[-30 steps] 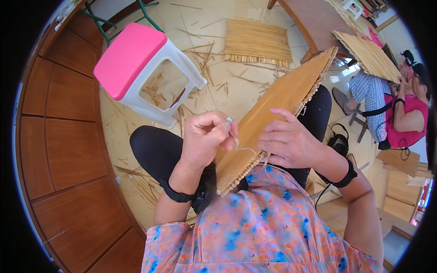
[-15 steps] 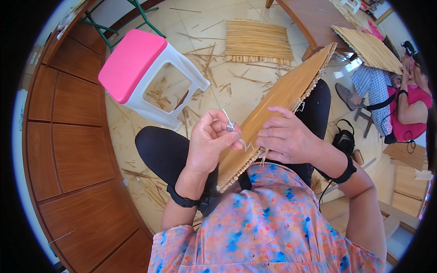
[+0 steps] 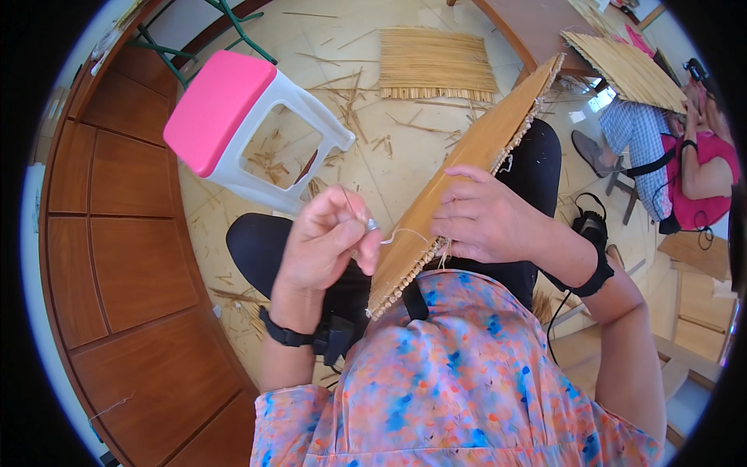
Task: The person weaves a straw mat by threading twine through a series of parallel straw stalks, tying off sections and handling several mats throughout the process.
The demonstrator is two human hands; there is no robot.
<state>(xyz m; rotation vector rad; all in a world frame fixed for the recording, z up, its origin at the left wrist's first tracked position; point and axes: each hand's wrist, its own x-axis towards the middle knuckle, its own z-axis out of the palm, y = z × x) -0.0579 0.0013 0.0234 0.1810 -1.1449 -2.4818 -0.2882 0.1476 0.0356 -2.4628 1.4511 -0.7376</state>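
Observation:
My left hand (image 3: pixel 319 245) pinches a thin needle (image 3: pixel 350 204), with a silver thimble (image 3: pixel 370 225) at the fingertips. A pale thread (image 3: pixel 408 232) runs from those fingers to the edge of a long straw mat (image 3: pixel 482 140), which slants across my thighs with its near end at my lap. My right hand (image 3: pixel 490 218) grips the mat's lower right edge, fingers curled over its face and thumb hidden. The edge carries a row of knotted stitches and loose thread ends.
A pink-topped white stool (image 3: pixel 218 109) stands front-left beside a wooden cabinet (image 3: pixel 132 265). Another straw mat (image 3: pixel 436 62) lies on the floor among straw scraps. A wooden table (image 3: pixel 517 23) is at the top. At right, a co-worker (image 3: pixel 700 179) holds a mat (image 3: pixel 622 70).
My left hand with the needle has drawn leftward, away from the mat, stretching the thread. The mat and my right hand sit slightly higher in the picture.

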